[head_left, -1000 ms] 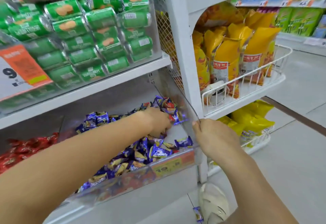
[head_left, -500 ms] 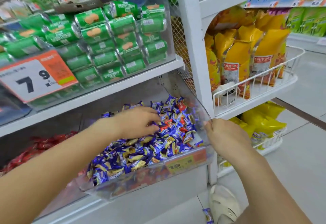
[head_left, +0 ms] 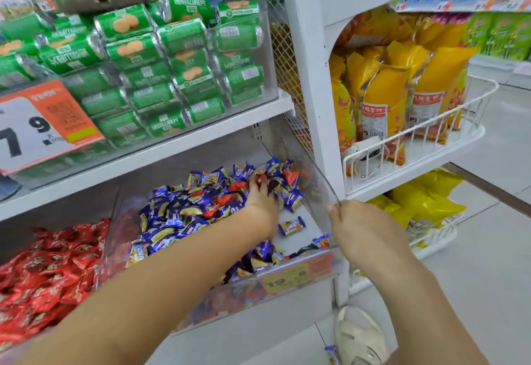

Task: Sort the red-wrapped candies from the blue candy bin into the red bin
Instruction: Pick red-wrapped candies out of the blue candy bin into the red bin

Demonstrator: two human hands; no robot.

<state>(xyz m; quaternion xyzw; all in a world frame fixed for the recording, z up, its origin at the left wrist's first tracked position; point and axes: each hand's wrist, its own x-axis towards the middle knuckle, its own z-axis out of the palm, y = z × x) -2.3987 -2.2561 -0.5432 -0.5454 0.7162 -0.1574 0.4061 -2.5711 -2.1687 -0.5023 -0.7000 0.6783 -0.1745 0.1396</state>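
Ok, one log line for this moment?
left hand: digging among red-wrapped candies at back of blue candy bin | right hand: pinching bin's clear side wall | red bin: untouched

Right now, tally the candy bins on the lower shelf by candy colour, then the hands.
Blue candy bin: 1
Red candy bin: 1
Hands: 2, the left hand down among the blue candies, the right hand pinching that bin's side wall
Total: 4
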